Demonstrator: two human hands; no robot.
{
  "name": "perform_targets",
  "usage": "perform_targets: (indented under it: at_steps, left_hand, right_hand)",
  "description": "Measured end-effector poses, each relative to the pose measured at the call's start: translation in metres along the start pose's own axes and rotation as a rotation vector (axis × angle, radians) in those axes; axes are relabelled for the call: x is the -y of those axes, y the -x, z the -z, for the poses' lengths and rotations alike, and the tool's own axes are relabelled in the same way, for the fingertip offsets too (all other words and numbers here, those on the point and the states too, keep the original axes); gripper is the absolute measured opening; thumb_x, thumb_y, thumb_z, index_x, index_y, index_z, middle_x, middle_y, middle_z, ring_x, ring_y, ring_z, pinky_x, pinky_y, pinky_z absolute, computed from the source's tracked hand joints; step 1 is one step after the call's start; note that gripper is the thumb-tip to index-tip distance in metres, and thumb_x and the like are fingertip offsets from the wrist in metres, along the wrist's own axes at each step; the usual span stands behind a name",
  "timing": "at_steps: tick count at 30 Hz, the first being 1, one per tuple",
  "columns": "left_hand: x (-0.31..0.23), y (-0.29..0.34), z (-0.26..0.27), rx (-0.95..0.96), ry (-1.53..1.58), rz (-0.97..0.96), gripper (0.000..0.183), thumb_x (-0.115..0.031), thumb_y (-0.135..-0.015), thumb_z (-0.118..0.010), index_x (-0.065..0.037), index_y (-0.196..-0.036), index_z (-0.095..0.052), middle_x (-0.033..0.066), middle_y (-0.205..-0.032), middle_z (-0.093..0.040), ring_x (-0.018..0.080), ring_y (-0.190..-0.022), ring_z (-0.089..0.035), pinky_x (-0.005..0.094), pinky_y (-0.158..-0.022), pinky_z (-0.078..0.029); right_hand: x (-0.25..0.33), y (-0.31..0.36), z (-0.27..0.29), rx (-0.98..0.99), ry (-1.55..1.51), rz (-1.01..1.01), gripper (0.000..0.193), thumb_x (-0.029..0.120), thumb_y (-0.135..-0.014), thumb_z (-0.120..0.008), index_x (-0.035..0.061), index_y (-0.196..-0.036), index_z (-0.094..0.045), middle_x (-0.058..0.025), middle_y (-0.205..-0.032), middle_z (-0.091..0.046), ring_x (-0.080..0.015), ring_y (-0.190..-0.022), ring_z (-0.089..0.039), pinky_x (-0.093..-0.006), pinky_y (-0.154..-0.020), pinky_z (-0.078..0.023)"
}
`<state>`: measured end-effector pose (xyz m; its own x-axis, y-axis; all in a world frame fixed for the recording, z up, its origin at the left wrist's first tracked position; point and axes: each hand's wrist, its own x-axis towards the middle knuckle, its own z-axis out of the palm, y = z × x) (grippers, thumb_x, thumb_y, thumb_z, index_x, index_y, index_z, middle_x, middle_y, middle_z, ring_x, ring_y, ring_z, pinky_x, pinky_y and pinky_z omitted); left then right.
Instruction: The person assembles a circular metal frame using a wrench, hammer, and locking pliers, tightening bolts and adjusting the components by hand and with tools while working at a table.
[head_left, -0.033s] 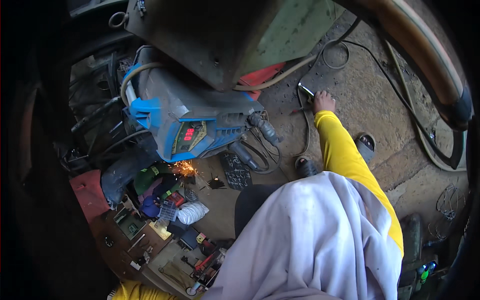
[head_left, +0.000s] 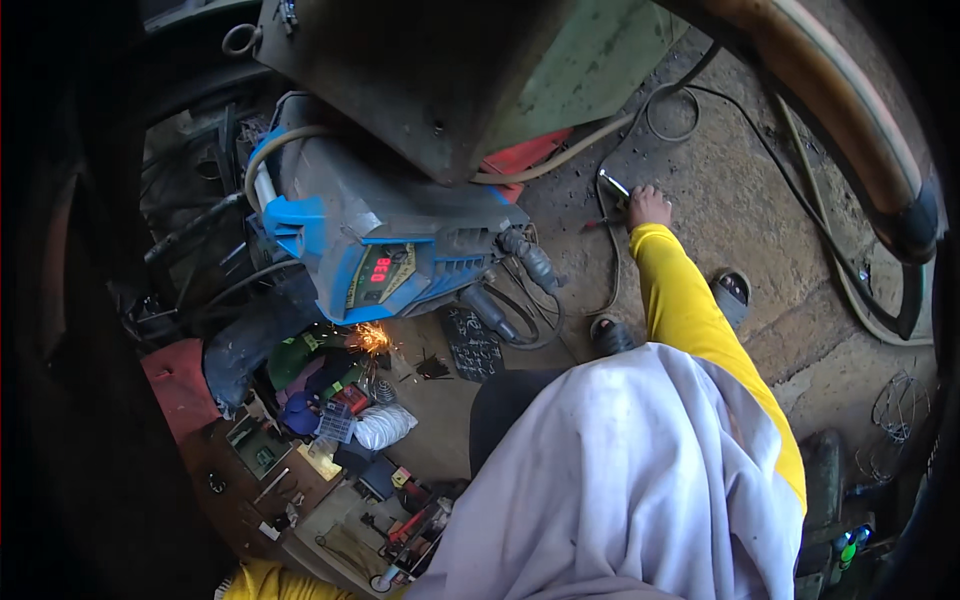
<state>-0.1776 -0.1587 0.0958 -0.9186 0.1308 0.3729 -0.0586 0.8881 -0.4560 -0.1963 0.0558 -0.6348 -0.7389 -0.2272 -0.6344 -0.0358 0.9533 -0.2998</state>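
My right arm, in a yellow sleeve, reaches forward and down to the concrete floor (head_left: pixel 720 190). My right hand (head_left: pixel 649 207) is closed at the near end of a slim tool with a bright metal tip (head_left: pixel 613 182); its exact kind is too small to make out. A thin dark cable (head_left: pixel 613 262) runs over the floor beside the tool, and a small red piece (head_left: pixel 590 224) lies close to it. Only the yellow left sleeve (head_left: pixel 280 583) shows at the lower left edge; my left hand is out of view.
A blue and grey welding machine (head_left: pixel 385 220) with lit red digits and plugged cables stands left of my hand, under a large metal box (head_left: pixel 500 80). Sparks (head_left: pixel 371 338) fly near a person in jeans (head_left: pixel 262 335). A bench with tools (head_left: pixel 340 525) is at lower left.
The sparks at the left flare a little differently. My right hand stays almost in place on the tool.
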Motion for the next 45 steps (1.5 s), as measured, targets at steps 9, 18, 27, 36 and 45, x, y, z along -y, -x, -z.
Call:
perform_targets:
  at_steps: [9, 18, 27, 36, 45]
  left_hand:
    - [-0.005, 0.005, 0.022, -0.044, 0.075, 0.071, 0.068, -0.026, -0.085, -0.073, 0.001, -0.139, -0.041, 0.0210, -0.136, -0.048, 0.0342, -0.121, -0.054, 0.0416, -0.102, -0.046]
    - [-0.010, -0.001, 0.058, -0.223, 0.402, 0.376, 0.061, -0.024, -0.088, -0.066, -0.002, -0.141, -0.044, 0.0222, -0.144, -0.043, 0.0360, -0.129, -0.049, 0.0422, -0.105, -0.044]
    - [-0.017, 0.070, 0.163, 0.068, 0.964, 0.492, 0.012, -0.006, -0.081, -0.057, -0.004, -0.086, -0.068, 0.0116, -0.094, -0.068, 0.0257, -0.082, -0.066, 0.0351, -0.076, -0.053]
    - [-0.073, 0.068, 0.158, 0.868, 1.894, 0.659, 0.041, -0.048, -0.096, -0.054, -0.009, -0.090, -0.064, 0.0009, -0.077, -0.062, 0.0098, -0.066, -0.057, 0.0278, -0.058, -0.047]
    - [-0.014, 0.019, 0.151, 1.076, 2.735, 0.418, 0.040, -0.038, -0.094, -0.061, -0.001, -0.111, -0.060, 0.0077, -0.079, -0.064, 0.0152, -0.055, -0.063, 0.0279, -0.043, -0.052]
  right_hand:
    - [-0.027, 0.059, 0.053, 0.404, -0.183, 0.048, 0.026, 0.021, -0.091, -0.055, 0.0088, -0.109, -0.070, -0.0182, -0.114, -0.068, -0.0356, -0.107, -0.065, -0.0454, -0.088, -0.053]
    - [-0.025, 0.285, 0.235, 0.145, -0.318, 0.146, 0.030, 0.029, -0.088, -0.065, 0.0055, -0.108, -0.062, -0.0227, -0.108, -0.065, -0.0420, -0.102, -0.062, -0.0498, -0.086, -0.050]
    - [0.038, 0.519, 0.517, -0.133, -0.539, 0.763, 0.021, -0.002, -0.076, -0.062, 0.0046, -0.095, -0.055, -0.0146, -0.095, -0.058, -0.0384, -0.096, -0.056, -0.0453, -0.083, -0.043]
    - [0.146, 0.565, 0.654, -0.164, 0.210, 1.483, 0.026, 0.012, -0.075, -0.064, 0.0189, -0.100, -0.064, -0.0042, -0.114, -0.057, -0.0282, -0.120, -0.047, -0.0435, -0.098, -0.038]
    - [0.221, 0.589, 0.672, -0.403, 0.324, 1.403, 0.047, 0.011, -0.075, -0.072, 0.0281, -0.119, -0.066, -0.0046, -0.124, -0.054, -0.0291, -0.120, -0.049, -0.0455, -0.101, -0.036]
